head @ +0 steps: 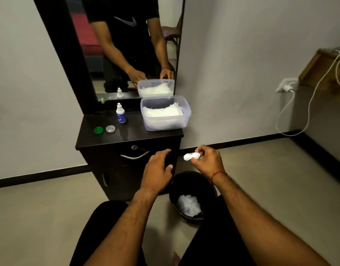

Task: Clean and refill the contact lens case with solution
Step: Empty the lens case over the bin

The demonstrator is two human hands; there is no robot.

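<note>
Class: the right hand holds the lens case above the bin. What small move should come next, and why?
Probably carry the lens case in the right hand back to the dresser top: the solution bottle and both caps wait there, so refilling looks next.

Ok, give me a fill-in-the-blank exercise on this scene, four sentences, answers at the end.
1. The lens case is held in the ____ hand.
2. The left hand holds ____.
3. On the cabinet top, beside the clear cap, lies a cap coloured ____.
4. The white tissue on the floor side lies inside the black ____.

Missing words: right; nothing; green; bin
</note>
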